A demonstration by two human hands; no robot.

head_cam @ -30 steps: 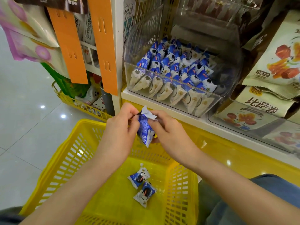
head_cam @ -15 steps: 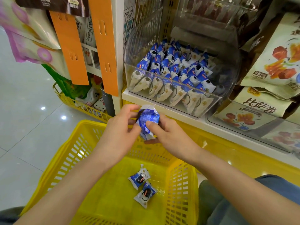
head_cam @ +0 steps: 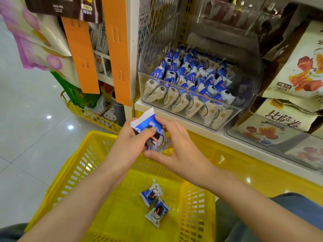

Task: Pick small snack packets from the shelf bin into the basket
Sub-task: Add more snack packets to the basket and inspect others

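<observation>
The snack packet is not yet in the basket. It hangs above the far rim, just in front of the shelf, held between both hands. The left hand grips it with the thumb pressed across the blue front and the fingers curled behind. The right hand is curled round its other side, fingertips on the upper edge and thumb stretched below.

2 packets already lie touching on the basket floor, and the clear shelf bin holds many more.

The risk is the release point. Let go here, the packet could strike the rim and tumble outside the basket, toward the shelf. The glossy film looks slick too, so a loosened thumb may drop it early. Bringing it nearer the basket's middle first would be safer.
</observation>
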